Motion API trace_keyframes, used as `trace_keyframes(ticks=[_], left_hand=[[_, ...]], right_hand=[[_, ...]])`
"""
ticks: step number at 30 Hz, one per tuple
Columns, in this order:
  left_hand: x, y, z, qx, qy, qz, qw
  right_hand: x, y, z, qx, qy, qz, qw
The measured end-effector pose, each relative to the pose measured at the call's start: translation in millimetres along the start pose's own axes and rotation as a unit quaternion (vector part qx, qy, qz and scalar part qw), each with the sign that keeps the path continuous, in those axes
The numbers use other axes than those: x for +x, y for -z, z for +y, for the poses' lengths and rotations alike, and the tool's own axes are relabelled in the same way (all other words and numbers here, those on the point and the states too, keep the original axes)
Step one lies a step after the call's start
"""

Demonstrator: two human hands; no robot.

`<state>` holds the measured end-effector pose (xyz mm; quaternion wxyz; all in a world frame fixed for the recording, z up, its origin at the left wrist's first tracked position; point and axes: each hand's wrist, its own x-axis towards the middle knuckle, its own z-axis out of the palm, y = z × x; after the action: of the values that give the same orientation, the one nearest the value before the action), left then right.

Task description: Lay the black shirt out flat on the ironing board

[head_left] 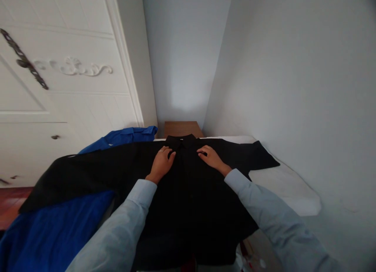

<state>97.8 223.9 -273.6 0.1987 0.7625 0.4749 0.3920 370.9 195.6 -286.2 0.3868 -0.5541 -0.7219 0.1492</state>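
A black collared shirt [190, 197] lies spread out, front up, with its collar [180, 141] at the far end. One long sleeve [85, 170] stretches to the left; the other [258, 152] reaches right and looks shorter or folded. My left hand [161, 163] rests on the shirt just left of the collar, thumb apart from its fingers. On the other side of the front, my right hand [213, 157] touches the cloth with fingers extended and a small gap at the thumb. Neither hand visibly grips the fabric.
Blue cloth [58, 229] lies beneath and behind the left sleeve. A white padded surface [284, 186] extends under the shirt toward the right wall [293, 88]. A white cabinet [73, 41] stands at the left. Behind the collar is a brown wooden top [182, 128].
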Motion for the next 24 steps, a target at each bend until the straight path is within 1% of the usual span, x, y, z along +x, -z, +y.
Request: trace_keyframes(ticks=[3, 6, 10, 13, 15, 18, 21, 24], left_hand=[[4.4, 5.7, 4.5, -0.058, 0.010, 0.029, 0.998], [7.3, 9.6, 2.3, -0.104, 0.067, 0.052, 0.991], [8.2, 11.9, -6.2, -0.148, 0.161, 0.061, 0.974], [7.3, 13.0, -7.8, -0.164, 0.194, 0.060, 0.965], [6.4, 13.6, -5.9, -0.168, 0.196, 0.055, 0.965], [5.6, 13.2, -1.7, -0.165, 0.182, 0.049, 0.968], [4.4, 10.2, 2.7, -0.161, 0.152, 0.037, 0.974], [1.3, 5.4, 8.2, -0.155, 0.100, 0.003, 0.983]], right_hand=[[-0.4, 2.1, -0.2, 0.045, -0.016, 0.010, 0.999], [-0.6, 4.5, 2.2, 0.120, -0.059, 0.050, 0.990], [0.7, 9.0, 7.1, 0.226, -0.125, 0.100, 0.961], [1.5, 11.2, 7.4, 0.300, -0.161, 0.118, 0.933], [1.1, 11.6, 4.5, 0.333, -0.175, 0.111, 0.920], [-0.5, 10.4, -3.5, 0.359, -0.181, 0.087, 0.912], [-2.3, 7.4, -11.9, 0.355, -0.161, 0.057, 0.919], [-4.1, 3.8, -17.0, 0.337, -0.127, 0.015, 0.933]])
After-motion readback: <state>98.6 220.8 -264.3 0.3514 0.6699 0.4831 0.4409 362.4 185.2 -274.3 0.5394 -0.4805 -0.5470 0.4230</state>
